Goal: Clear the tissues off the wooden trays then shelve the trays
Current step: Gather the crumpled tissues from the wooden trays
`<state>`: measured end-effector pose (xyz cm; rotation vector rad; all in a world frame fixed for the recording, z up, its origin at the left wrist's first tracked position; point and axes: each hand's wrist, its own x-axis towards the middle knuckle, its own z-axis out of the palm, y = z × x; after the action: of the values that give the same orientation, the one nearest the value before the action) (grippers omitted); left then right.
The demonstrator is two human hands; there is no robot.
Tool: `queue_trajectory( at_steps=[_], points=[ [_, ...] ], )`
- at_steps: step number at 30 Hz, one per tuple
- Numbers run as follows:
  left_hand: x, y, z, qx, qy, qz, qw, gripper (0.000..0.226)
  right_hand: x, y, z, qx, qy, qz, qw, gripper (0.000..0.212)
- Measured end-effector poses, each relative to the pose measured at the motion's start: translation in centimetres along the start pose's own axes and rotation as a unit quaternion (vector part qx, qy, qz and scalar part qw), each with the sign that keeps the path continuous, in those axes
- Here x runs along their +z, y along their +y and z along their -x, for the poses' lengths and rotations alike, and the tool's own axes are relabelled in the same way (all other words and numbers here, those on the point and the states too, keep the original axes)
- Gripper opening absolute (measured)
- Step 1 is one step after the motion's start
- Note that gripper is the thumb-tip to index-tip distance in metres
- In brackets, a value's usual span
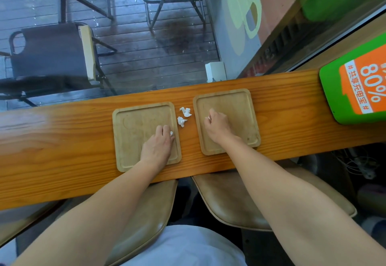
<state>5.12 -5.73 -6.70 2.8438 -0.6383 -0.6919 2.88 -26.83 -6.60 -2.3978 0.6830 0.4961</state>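
Note:
Two square wooden trays lie side by side on a long wooden counter (62, 140). On the left tray (133, 123) rests my left hand (158, 146), fingers closed over a small white tissue scrap (171, 133) near the tray's right rim. My right hand (217, 127) sits on the right tray (238, 107), its fingertips pinched on a tiny white tissue bit (208, 117). Two crumpled tissue balls, one farther (186, 112) and one nearer (181, 121), lie on the bare counter in the gap between the trays.
A green and orange box (355, 90) stands on the counter at the right. A small white box (216, 71) stands behind the counter's far edge against the window. Two tan stool seats, left (146, 213) and right (240, 199), are below the counter. Folding chairs stand outside the glass.

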Motion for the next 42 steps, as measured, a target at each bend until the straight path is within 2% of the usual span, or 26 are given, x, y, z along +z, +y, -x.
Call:
queue_trajectory(
  at_steps=[6,11,14,17,20,24,30,32,36,39,42],
  points=[
    [0.3,-0.1,0.7,-0.016,-0.005,0.01,1.0,0.022,-0.2,0.1,1.5,0.026,-0.014,-0.023,0.999,0.026],
    [-0.2,0.0,0.9,-0.023,-0.005,0.039,0.999,0.028,-0.2,0.0,2.4,0.045,-0.047,-0.005,0.998,0.005],
    [-0.5,0.0,0.9,-0.028,-0.003,0.049,0.998,0.029,-0.4,0.1,2.7,0.035,-0.046,0.019,0.998,0.019],
    [-0.7,0.1,0.7,-0.036,-0.002,0.05,0.998,0.019,-0.6,0.2,2.9,0.025,-0.04,0.035,0.998,0.022],
    [-1.2,0.4,0.5,-0.038,-0.007,0.034,0.999,0.005,-0.7,0.4,3.0,0.026,-0.041,0.042,0.998,0.015],
    [-1.4,1.1,-0.1,-0.053,-0.013,0.082,0.995,0.022,-0.8,0.5,2.8,0.017,-0.064,0.041,0.997,0.023],
    [-1.3,2.8,-1.3,-0.065,0.02,0.115,0.991,0.032,-0.4,0.0,1.6,-0.031,-0.079,0.011,0.996,0.015],
    [-1.4,3.4,-1.7,-0.073,0.032,0.127,0.989,0.027,-0.1,-0.3,1.2,-0.041,-0.079,-0.005,0.996,0.019],
    [-1.6,4.2,-2.6,-0.069,0.042,0.12,0.99,0.028,0.3,-1.0,0.0,-0.068,-0.074,-0.016,0.995,0.047],
    [-1.7,4.3,-3.3,-0.082,0.039,0.09,0.992,0.028,0.6,-1.5,-1.3,-0.101,-0.101,0.053,0.988,0.059],
    [-1.4,4.4,-4.0,-0.09,0.034,0.063,0.993,0.031,0.7,-1.8,-2.8,-0.137,-0.099,0.148,0.974,0.056]
  ],
)
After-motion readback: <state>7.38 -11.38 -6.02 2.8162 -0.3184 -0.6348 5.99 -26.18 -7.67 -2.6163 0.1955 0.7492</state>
